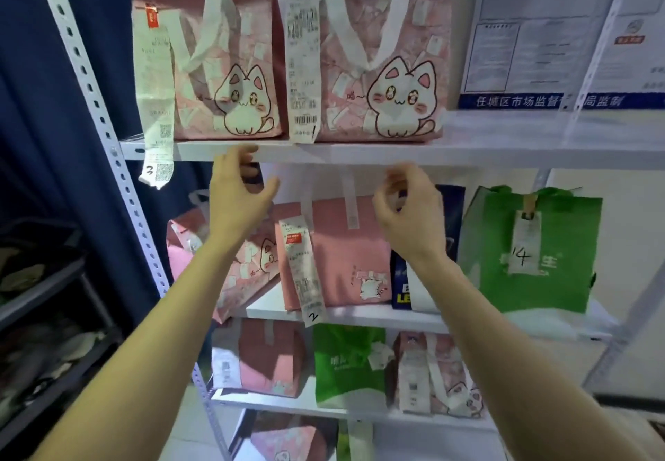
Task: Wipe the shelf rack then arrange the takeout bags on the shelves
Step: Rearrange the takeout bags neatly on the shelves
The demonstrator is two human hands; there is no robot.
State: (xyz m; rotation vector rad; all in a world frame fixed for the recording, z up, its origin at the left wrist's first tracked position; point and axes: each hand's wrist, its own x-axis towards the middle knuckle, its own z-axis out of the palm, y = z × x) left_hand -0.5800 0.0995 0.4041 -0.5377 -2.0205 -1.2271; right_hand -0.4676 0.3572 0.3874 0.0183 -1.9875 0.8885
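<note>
While both arms reach up, the left hand (239, 191) is open and holds nothing, fingers near the top shelf (360, 154) edge. The right hand (408, 209) is half curled and holds nothing too. Two pink cat bags (385, 65) stand side by side on that shelf, paper slips hanging down.

White shelf rack (360, 154), upright pink cat-print takeout bags (381, 65) with receipts side by side on top shelf.
</note>
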